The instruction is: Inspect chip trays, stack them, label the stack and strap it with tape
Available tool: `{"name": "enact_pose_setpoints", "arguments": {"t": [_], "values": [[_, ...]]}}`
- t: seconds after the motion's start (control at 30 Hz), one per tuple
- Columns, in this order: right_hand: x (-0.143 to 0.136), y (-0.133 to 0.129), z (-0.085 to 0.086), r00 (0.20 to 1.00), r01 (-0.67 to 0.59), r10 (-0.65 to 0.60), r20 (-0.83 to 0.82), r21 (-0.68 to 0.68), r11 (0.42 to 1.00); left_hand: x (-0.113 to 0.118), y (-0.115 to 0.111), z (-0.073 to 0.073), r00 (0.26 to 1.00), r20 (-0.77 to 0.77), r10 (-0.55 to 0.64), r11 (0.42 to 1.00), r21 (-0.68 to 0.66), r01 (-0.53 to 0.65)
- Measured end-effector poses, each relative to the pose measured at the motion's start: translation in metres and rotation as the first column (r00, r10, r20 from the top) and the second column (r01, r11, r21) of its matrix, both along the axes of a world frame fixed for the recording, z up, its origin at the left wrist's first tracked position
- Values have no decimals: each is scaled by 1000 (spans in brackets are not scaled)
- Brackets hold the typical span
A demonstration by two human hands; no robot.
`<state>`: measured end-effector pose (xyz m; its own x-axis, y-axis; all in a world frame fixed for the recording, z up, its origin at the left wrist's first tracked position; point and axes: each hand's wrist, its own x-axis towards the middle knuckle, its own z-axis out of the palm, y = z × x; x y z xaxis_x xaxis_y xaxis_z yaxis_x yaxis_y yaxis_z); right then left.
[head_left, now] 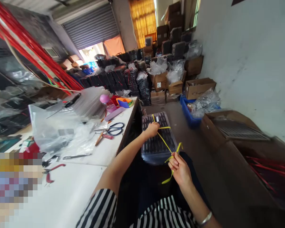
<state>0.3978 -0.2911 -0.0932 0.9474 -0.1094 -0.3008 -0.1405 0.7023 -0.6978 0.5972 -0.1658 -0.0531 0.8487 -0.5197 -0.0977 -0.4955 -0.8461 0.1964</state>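
Observation:
In front of me is a bundle of dark slotted trays [148, 147] with clear plastic edges. A yellow strap [165, 143] crosses its top. My left hand [152, 129] is closed on top of the bundle, gripping the strap where its lengths cross. Nearer my body, my right hand [179, 167] pinches the strap's free part. One length runs taut between the two hands, while loose ends curl around my right fingers and hang below. My left palm and the strap under it are hidden.
The white worktable [85, 180] at left holds scissors [116, 129], red-handled pliers [49, 174], and clear plastic bags [54, 126]. Right of the bundle stand a blue crate [188, 114] and an open cardboard box [211, 126]. Stacks of black trays [143, 88] and cartons fill the back.

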Motion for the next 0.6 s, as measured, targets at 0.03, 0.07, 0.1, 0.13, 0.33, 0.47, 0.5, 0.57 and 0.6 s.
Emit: {"name": "enact_pose_setpoints", "arguments": {"t": [0.03,0.07,0.1,0.13,0.33,0.47,0.5,0.57,0.6], "values": [[3,-6,0,1000,5,-5,-5,16,1000,11,-3,6,999,-52,-17,999,38,19],[5,-10,0,1000,9,-8,-7,31,999,22,-6,13,994,-101,-31,997,74,39],[8,-14,0,1000,10,-9,-8,44,999,32,-9,19,989,-144,-41,993,107,57],[11,-17,0,1000,8,-8,-9,54,998,41,-11,24,983,-179,-46,988,136,71],[8,-30,1,998,-8,12,-57,73,997,57,-15,29,976,-216,-3,966,251,59],[-20,-27,-1,991,-48,41,-126,-55,997,32,-19,15,996,-51,71,964,261,-55],[-28,-23,-1,987,-92,76,-143,-109,990,24,-21,11,996,-1,92,964,252,-89],[-42,-11,-2,971,-205,173,-162,-211,956,11,-24,5,988,79,132,963,224,-147],[-48,-4,-2,960,-262,226,-163,-260,929,7,-26,3,983,103,149,963,210,-167]]}}
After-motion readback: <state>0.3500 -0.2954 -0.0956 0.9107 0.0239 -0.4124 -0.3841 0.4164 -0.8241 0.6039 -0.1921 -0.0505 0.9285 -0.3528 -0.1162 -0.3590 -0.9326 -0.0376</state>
